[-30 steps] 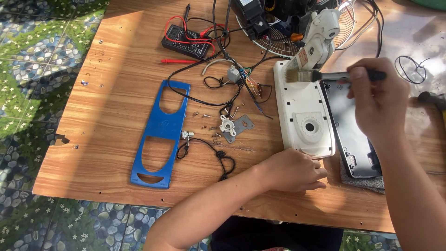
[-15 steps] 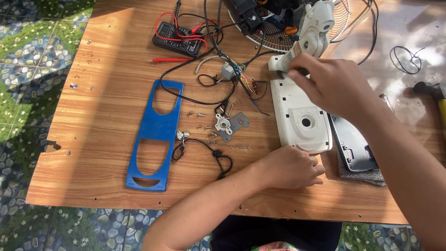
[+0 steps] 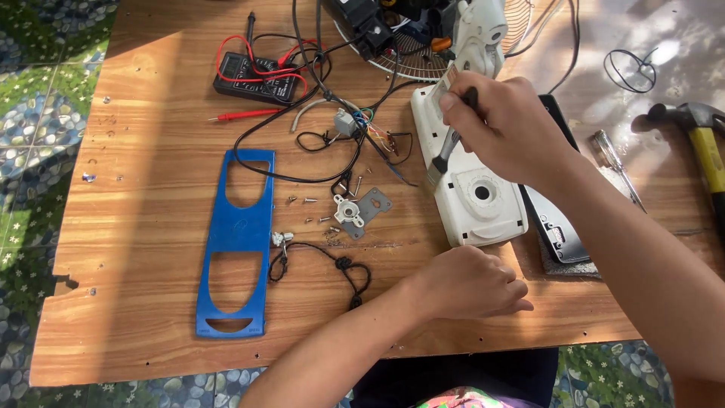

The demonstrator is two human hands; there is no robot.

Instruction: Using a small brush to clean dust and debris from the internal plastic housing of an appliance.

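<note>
The right hand (image 3: 507, 125) is closed around the dark handle of a small brush (image 3: 447, 151), fingers wrapped tight, and holds it slanting down to the left so that the bristle end lies at the left edge of a white plastic housing (image 3: 472, 200). The left hand (image 3: 472, 283) is curled into a loose fist with nothing in it that can be seen; it rests on the wooden table (image 3: 136, 249) just below the near end of the housing, close to it, though whether it touches cannot be told.

In the head view the white housing lies lengthwise near the middle right of the table, with a round recess and hole on its near part. Its far end meets a white fan neck (image 3: 479, 30) in front of a wire fan grille (image 3: 423, 60). Just right of the housing lies a dark panel (image 3: 555, 219), partly under the right forearm.

Left of the housing sit a small white part on a grey metal bracket (image 3: 362, 210), loose screws (image 3: 310, 200) and a knotted black cord (image 3: 340, 268). Farther left a long blue plastic plate (image 3: 234, 242) with cut-outs lies flat. At the far edge are a black multimeter (image 3: 253, 75) with red leads and a tangle of black cables (image 3: 332, 143). On the right lie a screwdriver (image 3: 615, 166) and a yellow-handled hammer (image 3: 698, 140), well apart from both hands.
</note>
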